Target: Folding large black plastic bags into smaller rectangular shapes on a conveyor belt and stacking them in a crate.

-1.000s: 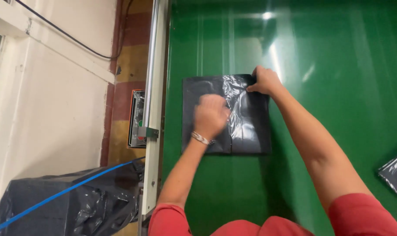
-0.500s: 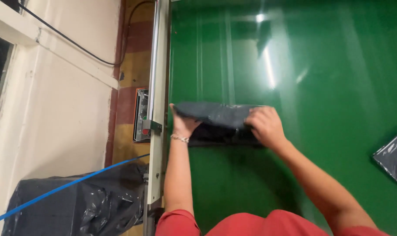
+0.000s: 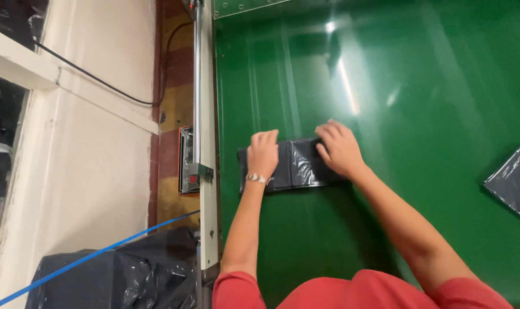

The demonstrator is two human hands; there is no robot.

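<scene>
On a glossy green conveyor surface (image 3: 431, 86), seen from above: a folded black plastic bag (image 3: 297, 165), a shiny, wrinkled, narrow rectangle lying flat near the left edge of the green surface. Left hand (image 3: 263, 154) pressed palm down on the bag's left part, fingers close together and slightly curled, pointing away from the body, gripping nothing; a thin metal bracelet (image 3: 256, 178) around that wrist. Right hand (image 3: 340, 150) flat on the bag's right end, fingers a little spread and angled toward the left hand, also pressing rather than holding. Between the two hands, a bare strip of bag catching the light. Red sleeves (image 3: 386, 292) at the bottom of the view. Well apart to the right, at the edge of view, a second dark plastic packet (image 3: 514, 183) lying flat on the green surface. Along the left side of the surface, a silver metal rail (image 3: 205, 114), with a small control box (image 3: 186, 160) fixed just beside it. Further left, a cream wall (image 3: 94, 171) with a black cable (image 3: 99, 83) running across. Lower left, a bulky black plastic sack (image 3: 128, 274) crossed by a taut blue strap (image 3: 94, 257).
</scene>
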